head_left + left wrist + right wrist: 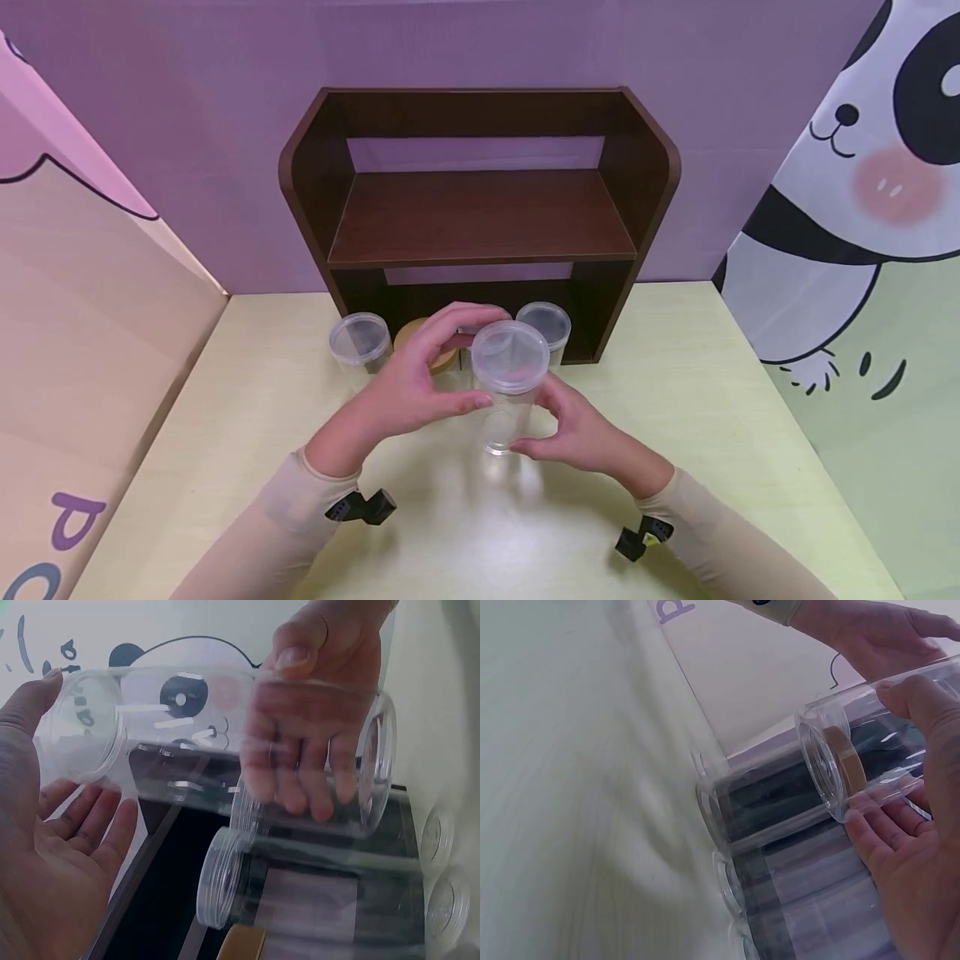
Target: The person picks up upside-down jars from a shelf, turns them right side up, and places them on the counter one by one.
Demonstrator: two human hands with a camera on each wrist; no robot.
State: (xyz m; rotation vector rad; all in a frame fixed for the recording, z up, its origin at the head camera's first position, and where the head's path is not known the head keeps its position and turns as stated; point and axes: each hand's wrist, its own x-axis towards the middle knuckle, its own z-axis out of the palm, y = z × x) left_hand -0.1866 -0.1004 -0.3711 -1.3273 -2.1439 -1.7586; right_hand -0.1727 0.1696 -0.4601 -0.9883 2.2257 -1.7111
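Note:
A tall clear plastic jar [504,417] with a translucent lid [510,354] is held upright over the table in front of the shelf. My right hand [581,429] grips its lower body, thumb on the near side and fingers behind; the left wrist view shows those fingers through the clear wall. Around the lid's left side curves my left hand [431,367], its thumb tip close to the rim and its fingers spread loosely behind. Nothing shows inside the jar. Behind the hands stand more clear jars, one lidded at left [360,340] and another at right [546,325].
A dark brown two-tier shelf [480,218] stands at the back of the pale wooden table [247,400]. Between the jars a tan lid [411,332] shows, partly hidden by my left hand. Printed panels with cartoon figures enclose both sides.

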